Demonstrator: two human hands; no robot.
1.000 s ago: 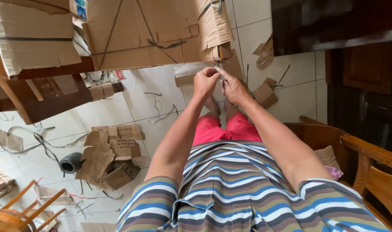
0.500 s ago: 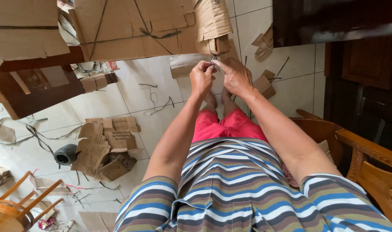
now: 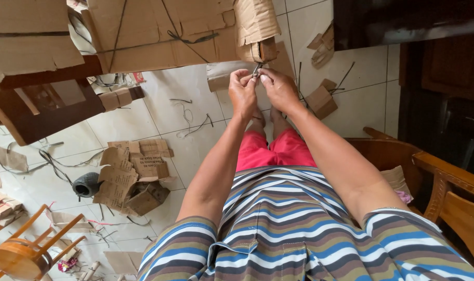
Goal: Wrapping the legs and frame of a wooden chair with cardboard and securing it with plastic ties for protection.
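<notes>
Left hand (image 3: 242, 92) and right hand (image 3: 279, 89) are pinching thin dark twine (image 3: 256, 69) together, just beneath a brown cardboard-wrapped furniture leg (image 3: 255, 26).

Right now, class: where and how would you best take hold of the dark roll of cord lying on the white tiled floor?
Probably grip the dark roll of cord across its rounded outer sides, coming from above: it lies alone on the white tiled floor, with cardboard scraps close on its right.
</notes>
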